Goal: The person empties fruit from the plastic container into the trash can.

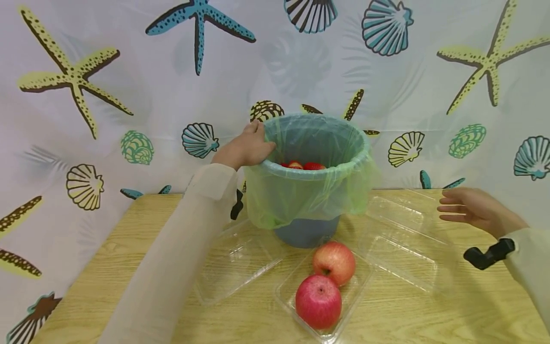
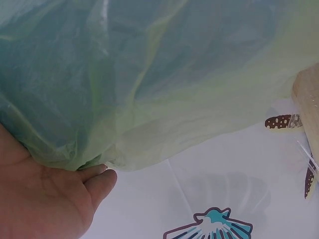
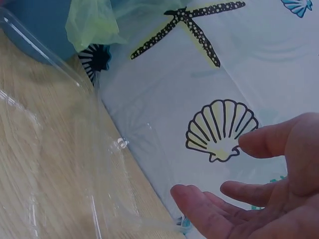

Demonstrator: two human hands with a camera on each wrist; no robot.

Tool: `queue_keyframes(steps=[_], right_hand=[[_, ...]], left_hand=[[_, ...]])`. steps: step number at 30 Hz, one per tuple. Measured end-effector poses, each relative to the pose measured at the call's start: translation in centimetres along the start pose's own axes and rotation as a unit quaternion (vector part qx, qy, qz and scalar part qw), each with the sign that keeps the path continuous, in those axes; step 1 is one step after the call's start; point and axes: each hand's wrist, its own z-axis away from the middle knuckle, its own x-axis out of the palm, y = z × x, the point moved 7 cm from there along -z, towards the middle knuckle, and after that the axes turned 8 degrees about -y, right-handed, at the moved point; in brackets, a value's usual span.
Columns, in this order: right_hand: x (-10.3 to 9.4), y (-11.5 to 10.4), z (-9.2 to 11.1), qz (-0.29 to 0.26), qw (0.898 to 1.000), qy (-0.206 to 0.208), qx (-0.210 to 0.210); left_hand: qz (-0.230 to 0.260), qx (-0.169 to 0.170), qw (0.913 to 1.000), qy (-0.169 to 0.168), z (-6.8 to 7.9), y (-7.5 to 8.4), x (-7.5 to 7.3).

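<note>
A blue bin (image 1: pixel 305 234) stands on the table, lined with a thin green plastic bag (image 1: pixel 301 203) folded over its rim. My left hand (image 1: pixel 251 147) grips the rim at its left side, thumb over the top. In the left wrist view its fingers (image 2: pixel 102 186) curl at the bag. Red fruit (image 1: pixel 314 166) shows inside the bin, mostly hidden by the front wall. Off to the right, my right hand (image 1: pixel 477 210) hovers with fingers extended and holds nothing. In the right wrist view, thumb and fingers (image 3: pixel 199 209) are spread apart.
Two red apples, one in front (image 1: pixel 318 302) and one behind (image 1: pixel 334 263), sit in a clear plastic tray (image 1: pixel 353 305) before the bin. Other clear trays lie left (image 1: pixel 234 267) and right (image 1: pixel 401 263) of it. A sea-patterned cloth (image 1: pixel 172 86) hangs behind the wooden table (image 1: pixel 386 315).
</note>
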Motion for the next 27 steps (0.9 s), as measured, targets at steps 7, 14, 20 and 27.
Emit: queue_keyframes(steps=[7,14,20,27], right_hand=[[2.9,-1.2,0.0,-0.069,0.997,-0.027,-0.024],[5.9,-1.0,0.2,-0.121,0.987,-0.093,-0.044],[8.5,-1.1,1.6,-0.136,0.975,-0.162,-0.072],[10.8,-1.8,3.1,-0.162,0.956,-0.226,-0.09]], left_hand=[[0.006,0.0,1.0,0.0,0.1,-0.4,0.4],[0.006,-0.005,1.0,-0.005,0.2,-0.6,0.8],[0.004,0.0,1.0,-0.007,0.2,-0.3,0.8],[0.007,0.001,1.0,0.0,0.1,-0.2,0.1]])
